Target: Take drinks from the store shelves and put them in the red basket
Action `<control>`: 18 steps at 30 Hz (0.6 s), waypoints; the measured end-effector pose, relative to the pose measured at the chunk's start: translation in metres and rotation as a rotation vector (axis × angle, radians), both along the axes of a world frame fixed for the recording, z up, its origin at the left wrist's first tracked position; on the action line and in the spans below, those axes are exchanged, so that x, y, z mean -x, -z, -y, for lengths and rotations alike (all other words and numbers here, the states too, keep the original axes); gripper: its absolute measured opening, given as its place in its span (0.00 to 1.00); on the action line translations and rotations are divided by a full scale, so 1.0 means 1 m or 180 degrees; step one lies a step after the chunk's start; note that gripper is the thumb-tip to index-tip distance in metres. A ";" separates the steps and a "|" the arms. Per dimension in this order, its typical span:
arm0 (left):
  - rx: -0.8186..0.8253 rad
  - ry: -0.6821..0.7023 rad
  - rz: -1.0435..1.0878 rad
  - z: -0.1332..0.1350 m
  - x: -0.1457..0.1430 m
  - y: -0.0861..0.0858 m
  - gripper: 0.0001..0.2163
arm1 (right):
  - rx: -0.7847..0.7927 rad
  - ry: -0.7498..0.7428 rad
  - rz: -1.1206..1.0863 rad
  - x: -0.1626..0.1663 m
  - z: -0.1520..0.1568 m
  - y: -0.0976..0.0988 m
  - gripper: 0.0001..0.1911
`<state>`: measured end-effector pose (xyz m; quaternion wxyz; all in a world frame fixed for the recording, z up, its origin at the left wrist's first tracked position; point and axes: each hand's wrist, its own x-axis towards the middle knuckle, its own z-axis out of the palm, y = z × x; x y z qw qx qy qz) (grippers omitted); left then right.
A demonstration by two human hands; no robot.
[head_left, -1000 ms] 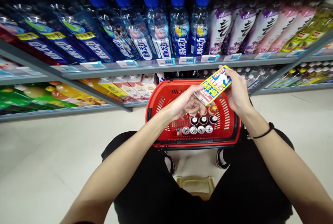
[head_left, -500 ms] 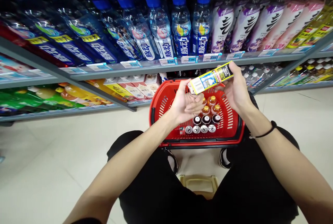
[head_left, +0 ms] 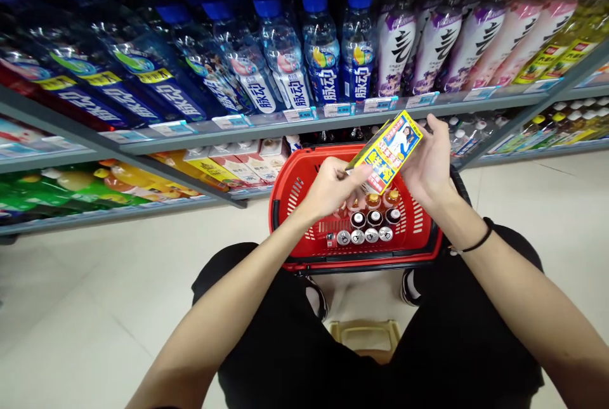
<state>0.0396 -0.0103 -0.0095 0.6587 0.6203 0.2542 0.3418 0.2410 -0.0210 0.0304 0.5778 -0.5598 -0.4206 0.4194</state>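
A yellow, blue and red drink carton (head_left: 389, 152) with a printed figure on its front is tilted above the basket. My left hand (head_left: 335, 184) grips its lower left end, the thumb lying over the front face. My right hand (head_left: 428, 165) is open close to the carton's right edge, fingers apart; whether it touches the carton I cannot tell. Below both hands stands the red shopping basket (head_left: 304, 247), with orange-capped bottles (head_left: 373, 200), dark bottles with white caps (head_left: 374, 218) and silver-topped cans (head_left: 372, 235) upright in rows. The carton and left hand hide part of the contents.
A shelf ahead carries blue-capped bottles (head_left: 322, 47) and purple-labelled bottles (head_left: 397, 47), with price tags (head_left: 301, 115) along its edge. Lower down are white and red cartons (head_left: 254, 162) and orange drink bottles (head_left: 126, 174). A beige stool (head_left: 366, 333) sits between my legs.
The carton has turned from its narrow barcode side to its broad printed front and tilts more steeply. My left thumb has come over its front; my right hand has let go of the upper end.
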 end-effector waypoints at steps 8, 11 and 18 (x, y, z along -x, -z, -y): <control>-0.4475 -0.1106 -0.1239 0.017 0.005 0.002 0.25 | 0.0303 0.0024 -0.1316 0.017 0.012 -0.017 0.24; -0.4832 -0.1393 -0.1192 0.022 0.001 0.001 0.27 | 0.0410 -0.0095 -0.1637 0.015 0.012 -0.019 0.24; -0.3619 -0.1864 -0.0385 0.025 -0.008 -0.003 0.29 | 0.0517 0.0118 -0.1812 0.023 0.009 -0.014 0.25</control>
